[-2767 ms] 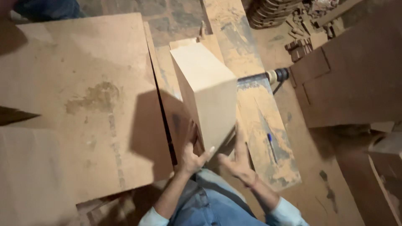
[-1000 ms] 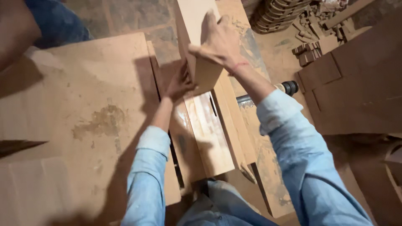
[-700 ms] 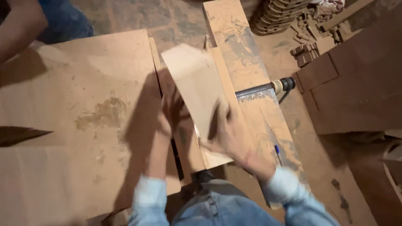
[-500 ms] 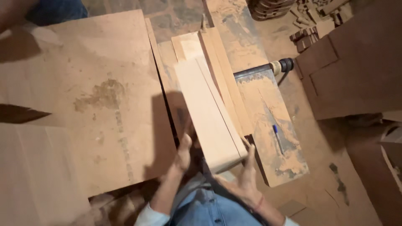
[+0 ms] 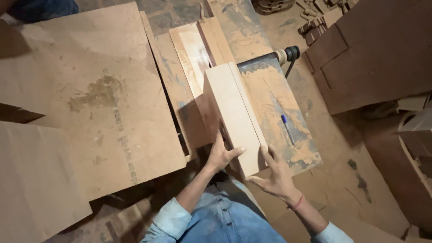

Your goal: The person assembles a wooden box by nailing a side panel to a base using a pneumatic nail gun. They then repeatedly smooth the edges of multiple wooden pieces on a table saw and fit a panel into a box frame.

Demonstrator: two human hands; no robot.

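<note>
- Wrapped the left hand (image 5: 221,155) round the near left corner of the pale wooden box (image 5: 234,112), thumb laid over its top face, grip pinching that end.
- Kept the right hand (image 5: 273,177) spread flat, fingertips touching the box's near right side, grip wide and closed on nothing.
- Propped the box on its long edge, near end just before the knees, far end pointing away, over a dusty board (image 5: 274,94) and the strips beside it.
- Judged the hold uneven: only one hand truly clamped, so the tall, narrow box could tip sideways if the flat palm slid on the dust.
- Left a blue pen (image 5: 287,129) on the dusty board just right of the box; likely knocked or pinned under if the box dropped that way.
- Noted a narrow dark gap beside the large brown sheet (image 5: 90,94) to the left; perhaps a place for fingers to get nipped, though its depth could not be told.
- Laid lighter strips (image 5: 193,49) beyond the box.
- Spotted a power tool (image 5: 289,53) at the board's far end, cord trailing, a snag risk if the box were pushed forward.
- Caught another person's blue trouser leg (image 5: 40,8) at the far left corner, well apart.
</note>
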